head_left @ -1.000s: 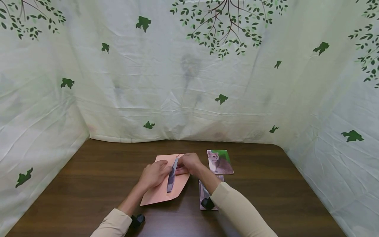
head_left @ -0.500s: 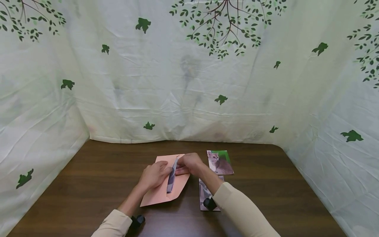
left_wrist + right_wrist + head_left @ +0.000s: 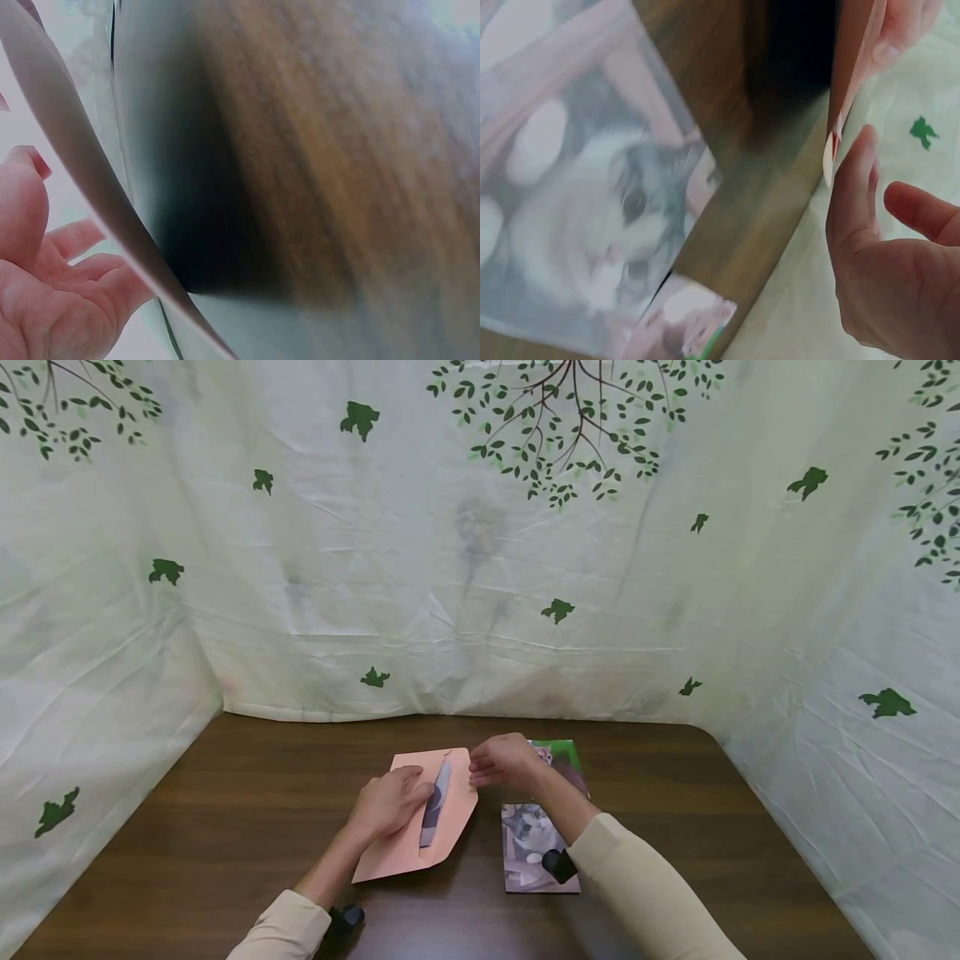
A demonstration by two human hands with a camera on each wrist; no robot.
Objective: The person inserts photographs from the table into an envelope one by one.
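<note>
A peach paper envelope (image 3: 457,827) lies slightly tilted at the middle of the table, with a long opening along it. Inside the opening shows a strip of a grey-blue picture card (image 3: 431,822); the rest of that card is hidden. My left hand (image 3: 386,802) rests on the envelope's left part, fingers on its upper face, thumb near the opening's edge. Just beyond the envelope's right edge hovers my right hand (image 3: 510,762). In the right wrist view its index finger (image 3: 859,176) is extended near the paper's corner, with the thumb apart and nothing held.
To the right lies a picture card (image 3: 528,847) with a grey-and-white cat, partly under my right forearm. Behind it is a kitten card with green (image 3: 562,749), partly covered by my right hand. White leaf-printed cloth (image 3: 480,677) encloses the brown table (image 3: 675,843).
My right hand has drawn back from the envelope's opening, up and to the right, off the paper. The cat card shows more; the kitten card is more covered. My left hand has stayed put.
</note>
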